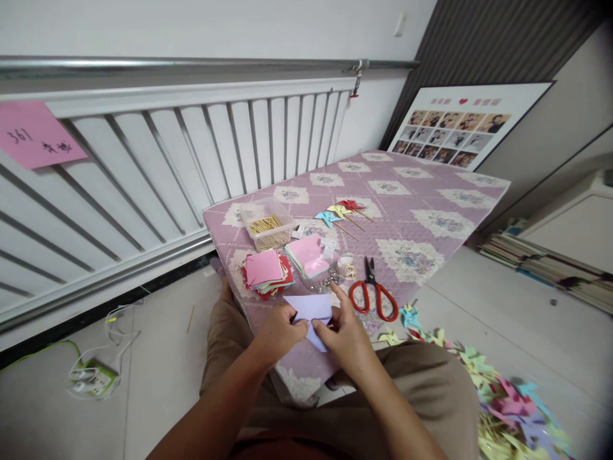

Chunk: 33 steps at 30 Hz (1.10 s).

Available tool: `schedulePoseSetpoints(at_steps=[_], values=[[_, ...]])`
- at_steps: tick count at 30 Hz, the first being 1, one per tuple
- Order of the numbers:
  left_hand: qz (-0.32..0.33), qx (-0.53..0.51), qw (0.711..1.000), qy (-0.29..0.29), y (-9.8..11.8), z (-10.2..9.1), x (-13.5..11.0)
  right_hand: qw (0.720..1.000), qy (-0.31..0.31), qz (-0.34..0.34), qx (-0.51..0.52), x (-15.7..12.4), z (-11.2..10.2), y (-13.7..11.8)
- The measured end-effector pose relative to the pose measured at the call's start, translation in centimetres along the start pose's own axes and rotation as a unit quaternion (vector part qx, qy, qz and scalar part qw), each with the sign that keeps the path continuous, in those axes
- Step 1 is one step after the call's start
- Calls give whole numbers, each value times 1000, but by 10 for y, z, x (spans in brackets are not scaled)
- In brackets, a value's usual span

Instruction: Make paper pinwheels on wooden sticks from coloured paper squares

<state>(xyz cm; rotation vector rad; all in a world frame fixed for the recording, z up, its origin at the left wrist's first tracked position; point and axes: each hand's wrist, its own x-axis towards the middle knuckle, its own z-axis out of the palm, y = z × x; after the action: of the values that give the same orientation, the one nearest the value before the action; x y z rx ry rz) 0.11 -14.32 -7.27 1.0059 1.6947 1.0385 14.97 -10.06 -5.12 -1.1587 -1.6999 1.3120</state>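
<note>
A piece of lavender paper (310,308), partly folded or cut, is held above the near end of the table by both hands. My left hand (281,329) pinches its left side, thumb on top. My right hand (345,324) grips the right side with its thumb, while the index finger points up and away. Just beyond the paper lie a stack of coloured paper squares (265,267) with pink on top and another pastel stack (305,250). Orange-handled scissors (371,291) rest to the right of my right hand, blades pointing away.
Behind the stacks stands a clear plastic box (271,239) of wooden sticks. Three finished pinwheels (339,211) lie farther back on the quilted tablecloth (383,185). Many pinwheels (512,402) are heaped at the lower right. A power strip (98,378) with cables lies on the floor, left.
</note>
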Motion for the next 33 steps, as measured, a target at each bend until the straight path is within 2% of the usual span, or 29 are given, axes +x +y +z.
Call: schedulePoseSetpoints(at_steps=[6,10,16,22,27,30,33], values=[[-3,-22,1000,-12,2,0,0,992,-11,27,126,0,5,-1],[-3,-30,999,-17,5,1,-1,988,5,33,151,-1,6,-4],[26,17,999,-33,10,-2,-3,981,-8,54,187,-1,6,-5],[23,32,998,-54,10,-4,-2,982,-9,50,182,1,7,1],[31,26,995,-87,9,-5,2,996,20,42,79,0,8,2],[12,-27,994,-105,11,-7,2,995,38,49,72,-2,10,0],[-37,-178,974,-135,12,-9,-1,991,53,69,104,-3,12,-1]])
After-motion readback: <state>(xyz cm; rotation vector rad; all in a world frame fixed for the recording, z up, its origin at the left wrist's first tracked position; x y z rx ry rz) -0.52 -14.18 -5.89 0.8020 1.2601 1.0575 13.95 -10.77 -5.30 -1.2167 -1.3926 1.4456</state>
